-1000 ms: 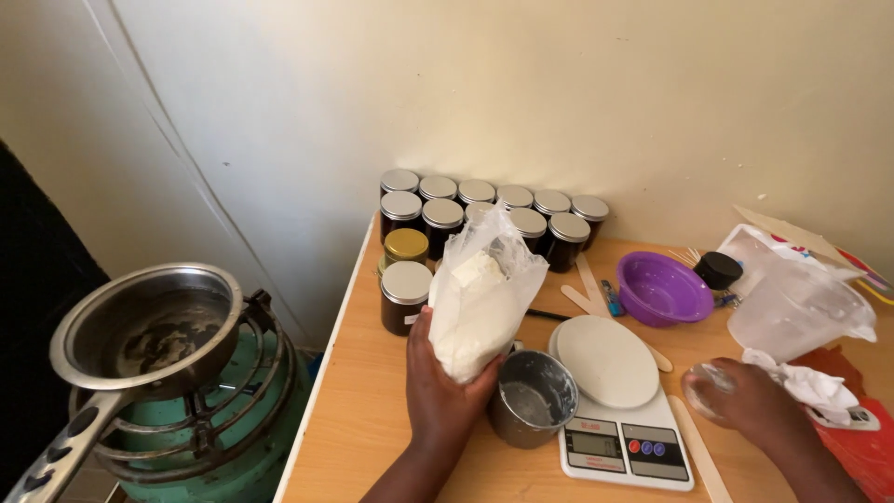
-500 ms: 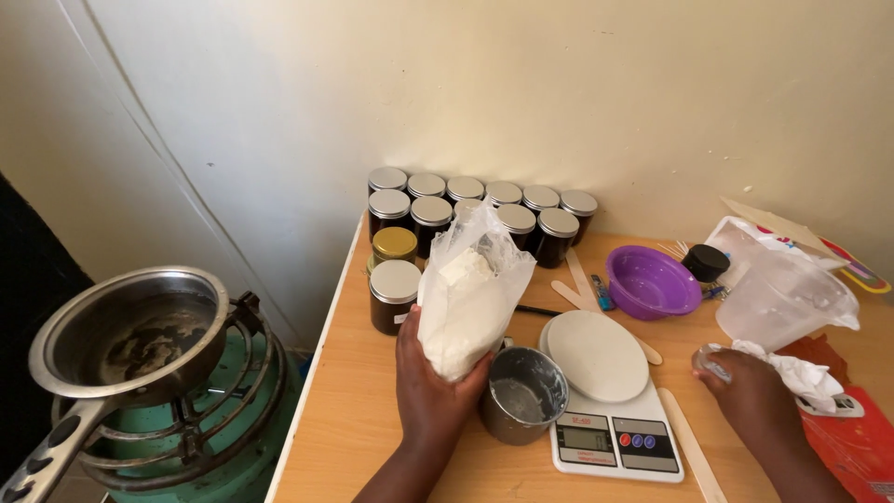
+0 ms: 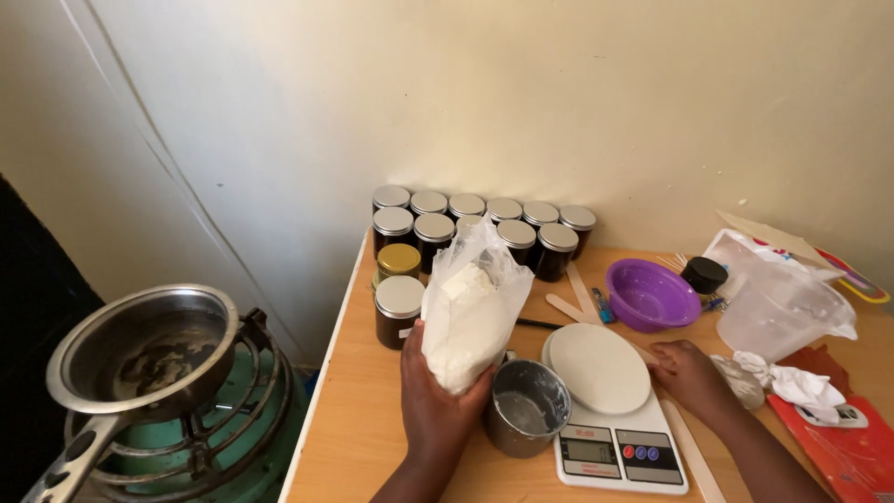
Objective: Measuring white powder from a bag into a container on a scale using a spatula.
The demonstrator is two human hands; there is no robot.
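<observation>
The left hand wraps its grip around the base of a clear plastic bag of white powder, holding it upright above the wooden tabletop. At three o'clock of the bag stands a small steel cup with white residue, touching the white digital kitchen scale. The right hand, which a second ago lay farther right by the crumpled white tissue, now rests beside the scale's round plate, fingers seemingly loose and empty. Dark lidded jars cluster at twelve o'clock.
</observation>
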